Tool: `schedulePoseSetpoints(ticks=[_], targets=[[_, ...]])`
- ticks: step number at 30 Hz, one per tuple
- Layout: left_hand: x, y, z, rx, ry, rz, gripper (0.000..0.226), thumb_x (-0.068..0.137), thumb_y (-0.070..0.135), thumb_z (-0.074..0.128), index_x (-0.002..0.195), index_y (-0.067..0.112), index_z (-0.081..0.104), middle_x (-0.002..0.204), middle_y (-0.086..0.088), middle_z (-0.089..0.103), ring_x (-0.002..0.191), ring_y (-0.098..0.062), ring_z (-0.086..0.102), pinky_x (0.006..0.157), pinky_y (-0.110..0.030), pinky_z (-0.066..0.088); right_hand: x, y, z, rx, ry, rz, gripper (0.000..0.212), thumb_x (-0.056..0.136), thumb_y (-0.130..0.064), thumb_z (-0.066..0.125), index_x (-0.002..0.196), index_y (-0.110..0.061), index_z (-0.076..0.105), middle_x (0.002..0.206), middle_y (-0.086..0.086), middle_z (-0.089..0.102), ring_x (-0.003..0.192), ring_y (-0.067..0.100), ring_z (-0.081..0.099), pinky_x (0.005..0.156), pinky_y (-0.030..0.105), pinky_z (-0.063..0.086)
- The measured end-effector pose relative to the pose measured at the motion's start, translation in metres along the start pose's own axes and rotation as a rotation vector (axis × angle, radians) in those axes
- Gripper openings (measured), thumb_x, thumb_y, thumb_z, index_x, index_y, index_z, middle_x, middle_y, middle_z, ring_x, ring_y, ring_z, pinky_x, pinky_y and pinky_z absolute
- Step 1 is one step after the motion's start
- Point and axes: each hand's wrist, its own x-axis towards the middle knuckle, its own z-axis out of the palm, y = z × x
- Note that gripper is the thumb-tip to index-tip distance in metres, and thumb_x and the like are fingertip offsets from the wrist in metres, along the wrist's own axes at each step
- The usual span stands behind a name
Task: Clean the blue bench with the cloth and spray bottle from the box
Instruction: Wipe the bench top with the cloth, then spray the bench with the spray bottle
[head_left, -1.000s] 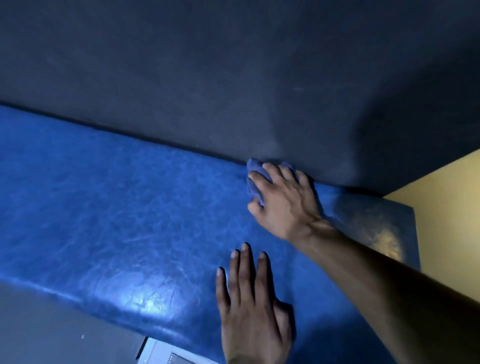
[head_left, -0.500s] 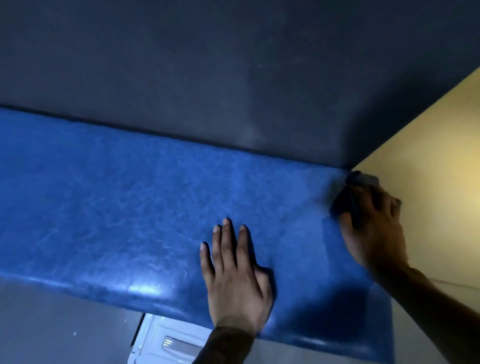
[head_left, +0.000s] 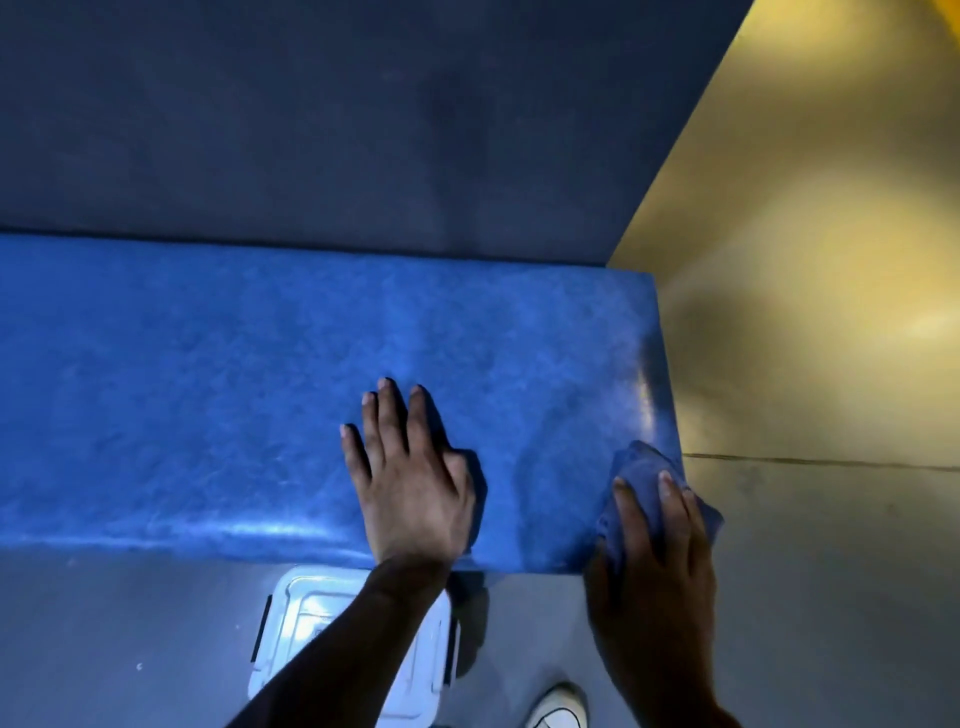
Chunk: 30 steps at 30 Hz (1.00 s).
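Cloth (head_left: 640, 470) at bench (head_left: 208, 395) right front corner; box (head_left: 311, 613) on floor, seemingly before bench.

I see both forearms bare all the way to the lower edge of the picture; no sleeve shows. The left hand (head_left: 410, 483) wears no glove, no ring and no watch, and its nails are short and plain. The right hand (head_left: 654, 551) is also bare, with short nails. Below the right hand, near the wrist side, I see one white shoe (head_left: 558, 706) with dark line markings.
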Motion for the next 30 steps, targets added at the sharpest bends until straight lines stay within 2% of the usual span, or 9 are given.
schedulePoseSetpoints(ticks=[5, 8, 12, 15, 18, 21, 25, 28, 30], targets=[[-0.007, -0.001, -0.007, -0.05, 0.008, 0.052, 0.066, 0.096, 0.035, 0.033, 0.157, 0.01, 0.039, 0.171, -0.017, 0.025, 0.161, -0.034, 0.017, 0.131, -0.054, 0.01, -0.041, 0.002, 0.006, 0.032, 0.045, -0.061, 0.059, 0.068, -0.016, 0.062, 0.127, -0.016, 0.073, 0.146, 0.018, 0.055, 0.13, 0.044, 0.053, 0.098, 0.051, 0.051], [-0.018, -0.005, -0.012, -0.133, -0.005, 0.114, 0.063, 0.098, 0.035, 0.031, 0.154, 0.009, 0.045, 0.168, -0.018, 0.031, 0.159, -0.035, 0.024, 0.13, -0.053, 0.015, -0.053, -0.002, 0.0, 0.242, 0.028, -0.062, 0.043, 0.083, -0.021, 0.053, 0.119, -0.015, 0.076, 0.137, 0.016, 0.058, 0.114, 0.041, 0.058, 0.1, 0.031, 0.041], [-0.05, -0.028, -0.022, -0.34, -0.103, 0.241, 0.053, 0.095, 0.028, 0.041, 0.143, 0.013, 0.058, 0.165, -0.009, 0.039, 0.156, -0.027, 0.032, 0.128, -0.048, 0.026, -0.063, -0.024, -0.01, 0.62, -0.074, 0.14, 0.055, 0.081, -0.047, 0.058, 0.126, -0.017, 0.07, 0.128, 0.009, 0.054, 0.118, 0.01, 0.056, 0.104, 0.019, 0.042], [-0.098, -0.049, -0.041, -0.603, -0.156, 0.208, 0.034, 0.097, 0.024, 0.049, 0.124, 0.029, 0.069, 0.147, 0.009, 0.057, 0.141, -0.008, 0.051, 0.113, -0.021, 0.043, -0.069, -0.047, -0.009, 0.848, -0.054, 0.304, 0.044, 0.08, -0.019, 0.072, 0.123, -0.019, 0.068, 0.12, 0.002, 0.058, 0.112, -0.009, 0.059, 0.094, 0.001, 0.042], [-0.149, -0.07, -0.052, -0.878, -0.459, -0.145, 0.027, 0.093, 0.041, 0.064, 0.117, 0.052, 0.066, 0.124, 0.019, 0.073, 0.113, 0.005, 0.068, 0.091, -0.007, 0.049, -0.084, -0.072, 0.002, 0.932, -0.085, 0.414, 0.036, 0.088, -0.019, 0.076, 0.124, -0.019, 0.068, 0.127, 0.005, 0.063, 0.121, 0.007, 0.062, 0.106, 0.023, 0.048], [-0.181, -0.097, -0.045, -1.122, -0.826, -0.386, 0.054, 0.082, 0.039, 0.077, 0.134, 0.042, 0.062, 0.122, 0.007, 0.076, 0.107, -0.011, 0.072, 0.089, -0.034, 0.061, -0.107, -0.095, 0.026, 1.133, -0.207, 0.547, 0.041, 0.092, -0.029, 0.053, 0.127, -0.013, 0.069, 0.134, 0.012, 0.064, 0.129, 0.022, 0.06, 0.116, 0.043, 0.043], [-0.191, -0.145, -0.026, -1.047, -0.679, -0.576, 0.028, 0.091, 0.003, 0.075, 0.116, 0.016, 0.072, 0.093, -0.01, 0.079, 0.09, -0.031, 0.074, 0.092, -0.059, 0.06, -0.142, -0.12, 0.068, 0.96, -0.394, 0.448, 0.044, 0.088, -0.011, 0.053, 0.107, -0.05, 0.064, 0.11, -0.026, 0.071, 0.103, -0.015, 0.062, 0.081, 0.002, 0.046], [-0.18, -0.19, 0.004, -1.042, -0.677, -0.644, 0.019, 0.095, -0.005, 0.066, 0.111, 0.003, 0.07, 0.079, -0.011, 0.075, 0.07, -0.023, 0.067, 0.065, -0.029, 0.058, -0.152, -0.128, 0.126, 0.774, -0.437, 0.45, 0.028, 0.079, -0.005, 0.07, 0.065, -0.024, 0.056, 0.056, -0.008, 0.055, 0.052, -0.001, 0.05, 0.05, 0.019, 0.04], [-0.164, -0.22, 0.039, -1.014, -0.628, -0.675, 0.019, 0.093, -0.015, 0.062, 0.109, -0.006, 0.066, 0.075, -0.009, 0.068, 0.062, -0.016, 0.056, 0.051, -0.017, 0.048, -0.149, -0.129, 0.172, 0.644, -0.427, 0.458, 0.031, 0.077, -0.012, 0.079, 0.06, -0.01, 0.054, 0.055, 0.001, 0.051, 0.054, 0.011, 0.049, 0.053, 0.032, 0.039]])
